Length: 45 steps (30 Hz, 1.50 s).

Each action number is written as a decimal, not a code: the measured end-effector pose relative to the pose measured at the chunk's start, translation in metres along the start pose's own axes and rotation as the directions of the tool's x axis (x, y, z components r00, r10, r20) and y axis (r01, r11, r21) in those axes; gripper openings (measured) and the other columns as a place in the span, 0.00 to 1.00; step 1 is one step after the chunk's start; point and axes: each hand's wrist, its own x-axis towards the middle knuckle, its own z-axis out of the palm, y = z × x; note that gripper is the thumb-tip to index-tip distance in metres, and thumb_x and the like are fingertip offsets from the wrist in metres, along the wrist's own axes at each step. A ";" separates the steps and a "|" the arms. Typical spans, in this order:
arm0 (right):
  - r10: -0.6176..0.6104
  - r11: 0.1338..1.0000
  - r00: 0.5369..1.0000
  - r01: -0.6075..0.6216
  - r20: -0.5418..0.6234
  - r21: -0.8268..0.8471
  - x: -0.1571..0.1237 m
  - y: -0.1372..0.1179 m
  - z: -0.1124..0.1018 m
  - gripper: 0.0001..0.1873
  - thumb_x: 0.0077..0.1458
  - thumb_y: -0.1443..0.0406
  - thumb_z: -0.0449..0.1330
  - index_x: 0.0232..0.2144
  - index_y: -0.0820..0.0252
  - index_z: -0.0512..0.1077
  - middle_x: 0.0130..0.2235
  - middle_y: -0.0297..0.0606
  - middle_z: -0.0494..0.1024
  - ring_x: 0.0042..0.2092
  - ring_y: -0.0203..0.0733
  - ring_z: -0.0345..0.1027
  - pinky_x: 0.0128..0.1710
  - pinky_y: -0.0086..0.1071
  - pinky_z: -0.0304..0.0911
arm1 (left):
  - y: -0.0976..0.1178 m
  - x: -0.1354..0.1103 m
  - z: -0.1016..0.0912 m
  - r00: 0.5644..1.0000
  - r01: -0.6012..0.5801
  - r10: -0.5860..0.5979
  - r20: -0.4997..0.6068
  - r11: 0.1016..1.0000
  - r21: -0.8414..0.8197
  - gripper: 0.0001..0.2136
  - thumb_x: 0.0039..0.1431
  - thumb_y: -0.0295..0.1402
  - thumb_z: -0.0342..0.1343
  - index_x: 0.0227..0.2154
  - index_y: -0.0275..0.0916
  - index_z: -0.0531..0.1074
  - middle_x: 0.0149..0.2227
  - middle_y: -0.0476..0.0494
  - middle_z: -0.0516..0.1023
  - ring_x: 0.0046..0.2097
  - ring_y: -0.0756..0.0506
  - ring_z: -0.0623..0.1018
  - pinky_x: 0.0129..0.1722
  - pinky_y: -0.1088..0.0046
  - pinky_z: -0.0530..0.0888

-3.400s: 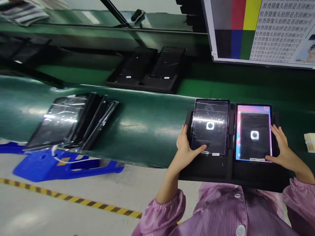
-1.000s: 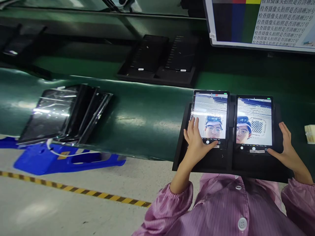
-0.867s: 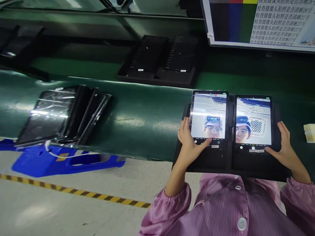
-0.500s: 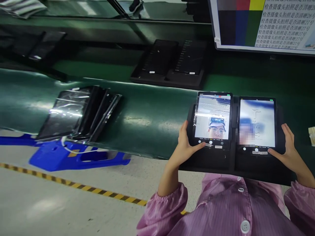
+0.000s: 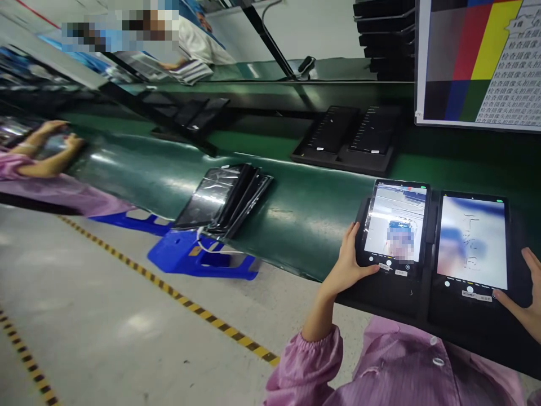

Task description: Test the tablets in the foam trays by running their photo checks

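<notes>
Two tablets lie side by side in a black tray (image 5: 380,296) on the green belt in front of me. The left tablet (image 5: 395,225) shows a live camera picture, and the right tablet (image 5: 472,242) shows a blurred one. My left hand (image 5: 347,265) is open, with its fingers along the left tablet's edge and its thumb tip on the bottom of that screen. My right hand (image 5: 524,293) is partly cut off at the frame's edge. Its fingers are spread and its thumb touches the right tablet's lower right corner.
A second black tray (image 5: 342,160) with two dark tablets sits farther back on the belt. A stack of film-wrapped tablets (image 5: 224,197) leans over a blue stool (image 5: 198,259). A colour chart board (image 5: 477,62) stands at the back right. A co-worker's hands (image 5: 42,144) work at the left.
Both screens went from a camera icon to live pictures. My left fingers slid off the screen to the tablet's edge. My view swung, bringing the co-worker and more floor into sight.
</notes>
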 end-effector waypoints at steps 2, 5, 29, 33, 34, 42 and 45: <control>-0.009 1.000 1.000 0.009 -0.013 0.023 -0.001 -0.002 0.001 0.58 0.54 0.38 0.68 0.77 0.41 0.46 0.77 0.44 0.50 0.75 0.72 0.46 0.72 0.72 0.47 | -0.001 0.000 0.000 1.000 0.002 -0.002 0.002 1.000 -0.009 0.58 0.51 0.42 0.73 0.76 0.46 0.39 0.79 0.30 0.36 0.79 0.28 0.39 0.77 0.41 0.44; -0.039 0.999 0.999 0.039 -0.014 0.036 0.000 0.001 0.002 0.59 0.54 0.38 0.68 0.77 0.42 0.46 0.77 0.44 0.49 0.74 0.73 0.45 0.71 0.75 0.46 | -0.001 0.000 0.001 1.000 0.006 -0.006 0.008 1.000 -0.014 0.59 0.51 0.40 0.74 0.76 0.47 0.39 0.79 0.31 0.34 0.79 0.28 0.38 0.76 0.40 0.44; -0.210 0.977 0.963 0.204 -0.170 -0.053 0.004 -0.056 0.004 0.40 0.68 0.53 0.63 0.75 0.48 0.53 0.72 0.47 0.59 0.74 0.63 0.50 0.73 0.65 0.49 | 0.052 0.008 0.070 0.987 -0.004 0.044 -0.153 0.968 0.251 0.63 0.47 0.43 0.77 0.76 0.47 0.36 0.78 0.23 0.36 0.79 0.23 0.35 0.72 0.30 0.36; -0.213 0.977 0.954 0.210 -0.211 -0.036 -0.002 -0.062 0.002 0.36 0.68 0.57 0.63 0.73 0.47 0.57 0.71 0.46 0.62 0.72 0.63 0.54 0.71 0.65 0.54 | 0.046 0.014 0.063 0.979 0.003 0.053 -0.196 0.961 0.277 0.61 0.49 0.43 0.76 0.76 0.43 0.39 0.78 0.22 0.37 0.78 0.22 0.35 0.72 0.31 0.37; -0.230 0.973 0.950 0.226 -0.210 -0.045 -0.004 -0.064 0.003 0.33 0.68 0.58 0.63 0.72 0.46 0.60 0.70 0.45 0.62 0.72 0.63 0.55 0.70 0.65 0.54 | 0.042 0.015 0.057 0.976 0.010 0.050 -0.213 0.963 0.270 0.61 0.48 0.45 0.75 0.76 0.42 0.39 0.78 0.21 0.38 0.78 0.21 0.37 0.73 0.31 0.38; -0.486 0.861 0.872 0.466 -0.055 -0.203 -0.015 -0.064 0.016 0.16 0.68 0.67 0.60 0.54 0.43 0.75 0.73 0.33 0.60 0.71 0.64 0.57 0.67 0.64 0.56 | 0.006 0.003 0.000 0.998 0.057 -0.054 -0.029 0.991 0.120 0.57 0.53 0.50 0.71 0.76 0.44 0.40 0.78 0.27 0.41 0.79 0.27 0.44 0.76 0.41 0.49; -0.540 0.825 0.841 0.517 -0.045 -0.229 -0.016 -0.063 0.017 0.16 0.67 0.68 0.60 0.53 0.44 0.76 0.73 0.33 0.60 0.71 0.62 0.58 0.66 0.63 0.58 | 0.005 -0.002 -0.006 0.998 0.050 -0.053 0.030 0.995 0.088 0.54 0.54 0.51 0.71 0.75 0.48 0.44 0.79 0.31 0.38 0.79 0.29 0.42 0.76 0.42 0.49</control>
